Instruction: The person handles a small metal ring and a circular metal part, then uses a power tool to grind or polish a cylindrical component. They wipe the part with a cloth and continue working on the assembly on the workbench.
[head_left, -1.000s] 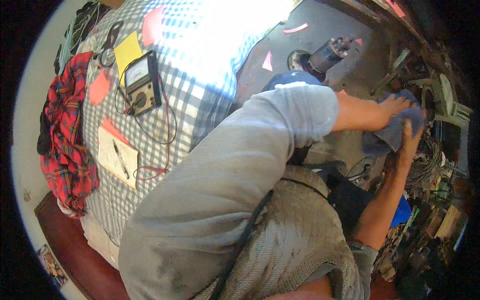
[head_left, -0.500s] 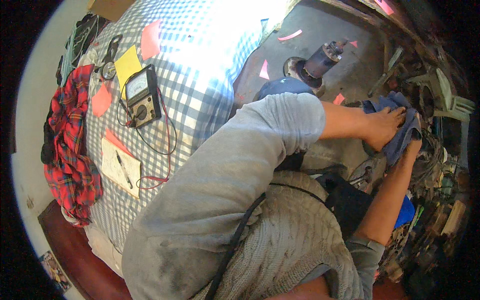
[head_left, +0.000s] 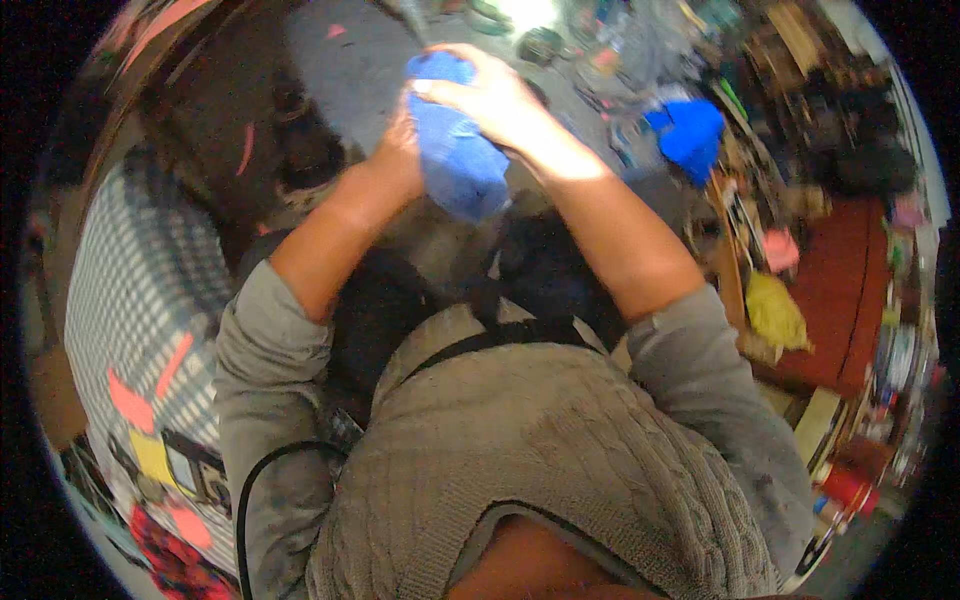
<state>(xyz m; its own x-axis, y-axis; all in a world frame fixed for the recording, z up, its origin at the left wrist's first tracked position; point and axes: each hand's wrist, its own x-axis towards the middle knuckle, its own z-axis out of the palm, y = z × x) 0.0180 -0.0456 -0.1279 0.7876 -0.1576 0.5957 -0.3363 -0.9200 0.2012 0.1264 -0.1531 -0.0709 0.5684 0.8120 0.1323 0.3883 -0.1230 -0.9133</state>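
A blue cloth (head_left: 460,165) is bunched between my two hands, out in front of my body. My left hand (head_left: 402,145) closes on its left side, with most of the fingers hidden behind it. From the upper right, my right hand (head_left: 492,95) wraps over the top of the cloth, its thumb lying across the front. The lower end of the cloth hangs free of the fingers. Whether anything is inside the cloth cannot be seen.
At left is a checked-cloth surface (head_left: 150,260) with pink slips, a yellow note (head_left: 152,455) and a meter (head_left: 195,465). Cluttered scraps lie to the right, around a bright blue piece (head_left: 690,138) and a yellow cloth (head_left: 777,312). A dark red surface (head_left: 840,290) stands beyond.
The view has swung to the right, so the checked surface now sits at the far left. The cloth, earlier under my spread left hand, is now gripped between both hands.
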